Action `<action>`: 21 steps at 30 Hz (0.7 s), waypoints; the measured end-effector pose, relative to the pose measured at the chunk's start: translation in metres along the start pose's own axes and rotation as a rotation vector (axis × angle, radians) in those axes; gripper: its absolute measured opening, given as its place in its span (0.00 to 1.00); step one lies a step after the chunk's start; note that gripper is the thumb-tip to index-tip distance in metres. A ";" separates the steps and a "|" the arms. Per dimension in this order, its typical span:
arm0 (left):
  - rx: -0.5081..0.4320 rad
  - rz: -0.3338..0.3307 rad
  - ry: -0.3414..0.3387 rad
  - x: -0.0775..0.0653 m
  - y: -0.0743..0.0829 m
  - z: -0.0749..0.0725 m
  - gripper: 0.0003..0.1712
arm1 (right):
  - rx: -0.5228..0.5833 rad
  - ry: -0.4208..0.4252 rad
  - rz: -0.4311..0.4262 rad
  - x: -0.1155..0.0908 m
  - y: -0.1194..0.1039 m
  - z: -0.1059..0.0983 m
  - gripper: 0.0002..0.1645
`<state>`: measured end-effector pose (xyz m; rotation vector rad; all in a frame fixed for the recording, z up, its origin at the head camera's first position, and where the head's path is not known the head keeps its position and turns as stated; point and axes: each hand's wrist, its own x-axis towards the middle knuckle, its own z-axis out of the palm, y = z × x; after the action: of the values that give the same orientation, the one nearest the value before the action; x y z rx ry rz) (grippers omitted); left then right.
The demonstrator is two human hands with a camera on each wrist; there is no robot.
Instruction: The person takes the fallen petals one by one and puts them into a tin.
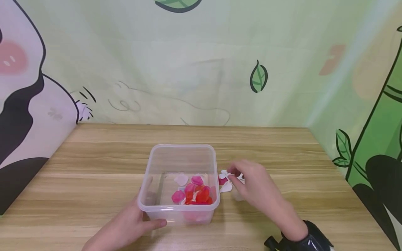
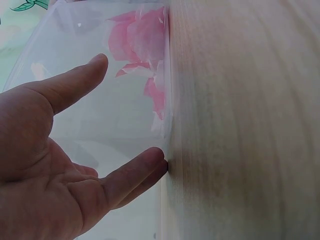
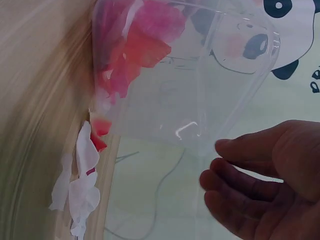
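Note:
A clear plastic container point(image 1: 179, 208) stands upright on the table, holding red, pink and white flower petals point(image 1: 202, 194) gathered toward its right side. My left hand point(image 1: 128, 221) rests against its front left corner. In the left wrist view that hand's thumb point(image 2: 80, 82) and fingers are spread and fairly straight beside the clear wall. My right hand point(image 1: 255, 186) hovers to the container's right, above a small pile of mostly white petals point(image 1: 226, 187) on the table. Seen from the right wrist, its loosely bent fingers point(image 3: 235, 200) hold nothing, with the loose petals point(image 3: 85, 192) lying apart from them.
The wood-grain table point(image 1: 110, 150) reaches back to a pale green printed backdrop point(image 1: 188, 69) with cartoon pandas and leaves. A black device point(image 1: 306, 240) is strapped round the right wrist.

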<state>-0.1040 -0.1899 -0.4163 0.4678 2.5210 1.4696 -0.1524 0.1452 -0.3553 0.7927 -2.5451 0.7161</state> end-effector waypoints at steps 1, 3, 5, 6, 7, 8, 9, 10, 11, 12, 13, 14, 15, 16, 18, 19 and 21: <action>0.002 -0.001 0.000 0.000 0.000 0.000 0.71 | -0.012 -0.031 0.019 0.000 0.001 0.000 0.11; 0.006 -0.001 0.001 0.000 0.000 0.000 0.70 | -0.046 -0.113 0.066 0.000 0.003 0.000 0.10; 0.001 -0.002 -0.001 -0.001 -0.001 0.000 0.71 | -0.083 -0.223 0.118 0.001 0.005 0.001 0.09; -0.004 0.001 -0.004 -0.001 -0.001 0.000 0.70 | -0.100 -0.282 0.145 0.001 0.006 0.002 0.09; -0.006 0.003 -0.007 -0.001 -0.001 0.000 0.70 | -0.117 -0.338 0.168 0.000 0.008 0.003 0.08; -0.002 0.003 -0.007 -0.001 -0.001 -0.001 0.70 | -0.131 -0.389 0.190 0.000 0.009 0.004 0.08; 0.000 0.002 -0.008 -0.001 -0.001 -0.001 0.70 | -0.143 -0.432 0.204 0.000 0.010 0.005 0.08; -0.005 0.001 -0.010 -0.002 -0.001 -0.001 0.70 | -0.152 -0.463 0.215 -0.001 0.011 0.006 0.09; -0.001 0.001 -0.011 -0.002 0.000 -0.001 0.70 | -0.159 -0.482 0.220 -0.002 0.013 0.007 0.09; -0.001 -0.003 -0.009 -0.002 0.000 -0.001 0.70 | -0.163 -0.495 0.226 -0.002 0.014 0.008 0.09; 0.001 -0.004 -0.008 -0.002 0.000 -0.001 0.70 | -0.167 -0.502 0.225 -0.003 0.015 0.009 0.10; -0.001 -0.005 -0.008 -0.002 0.000 -0.001 0.70 | -0.171 -0.504 0.225 -0.004 0.016 0.009 0.11; -0.001 -0.006 -0.007 -0.002 0.000 -0.001 0.70 | -0.174 -0.505 0.222 -0.005 0.017 0.009 0.12; 0.000 -0.003 -0.006 -0.001 0.000 -0.001 0.70 | -0.175 -0.506 0.220 -0.005 0.018 0.009 0.12; 0.002 0.002 -0.004 -0.001 0.000 -0.001 0.70 | -0.173 -0.520 0.225 -0.006 0.020 0.010 0.13; 0.001 0.010 -0.005 -0.001 -0.001 -0.001 0.70 | -0.172 -0.528 0.226 -0.006 0.020 0.010 0.12; 0.009 0.020 -0.002 -0.001 -0.001 -0.001 0.70 | -0.165 -0.551 0.233 -0.006 0.022 0.012 0.13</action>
<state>-0.1035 -0.1913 -0.4170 0.4970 2.5293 1.4644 -0.1633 0.1568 -0.3755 0.7198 -3.1825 0.3758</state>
